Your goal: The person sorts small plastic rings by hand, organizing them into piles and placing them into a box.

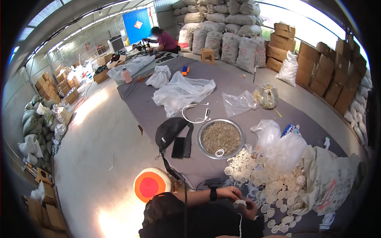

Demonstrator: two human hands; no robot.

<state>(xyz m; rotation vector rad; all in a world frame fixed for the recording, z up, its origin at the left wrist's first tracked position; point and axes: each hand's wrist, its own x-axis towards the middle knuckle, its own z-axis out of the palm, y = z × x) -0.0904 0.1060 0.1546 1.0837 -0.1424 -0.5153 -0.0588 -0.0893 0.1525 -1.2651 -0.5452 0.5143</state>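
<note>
Small white piece being pinched between two bare hands

A small white piece is sitting between the fingertips of both hands, low in the view, just left of a spread of pale discs. It is showing a compact, irregular outline, its finer shape being partly hidden by fingers. The left hand is closing its fingers on it from the upper left, a dark watch circling that wrist, and the right hand is gripping from the lower right.

The discs are overlapping loosely, round and smooth-looking, some cream, others clearer. Smaller cream bits are clustering above them, beside a shiny metal basin that is holding a grainy brown mass, a white ring lying on top. Crinkled clear plastic is slumping at the discs' far side; a woven white sack is bulging along their right.

Left of the basin, a black fabric bag and a dark phone are lying on grey cloth. The cloth's left edge is running down toward a round orange-and-red stool, pale floor stretching out beyond
</note>
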